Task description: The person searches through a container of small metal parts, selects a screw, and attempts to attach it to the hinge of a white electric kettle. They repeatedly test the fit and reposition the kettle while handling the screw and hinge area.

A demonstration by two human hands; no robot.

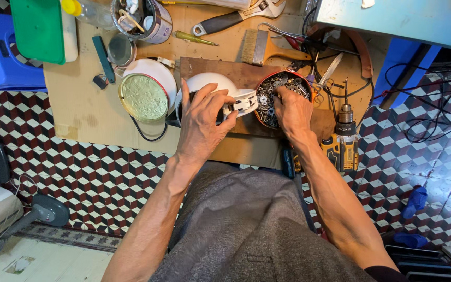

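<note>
Open passage: bare tan cardboard sheet (87,107) left of the round green-lidded tin (143,97). Right side blocked by the yellow cordless drill (343,141) and tangled black cables (418,112). Behind, the wooden-handled paintbrush (267,48) and steel adjustable wrench (238,16) obstruct access.

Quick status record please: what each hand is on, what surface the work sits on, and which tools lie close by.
left hand: grips a white appliance housing
right hand: fingers down in a round tin of screws and bolts
work surface: brown board on cardboard over tiled floor
right of tin: yellow cordless drill
behind: paintbrush, adjustable wrench
left of housing: white bowl with a greenish inside
</note>
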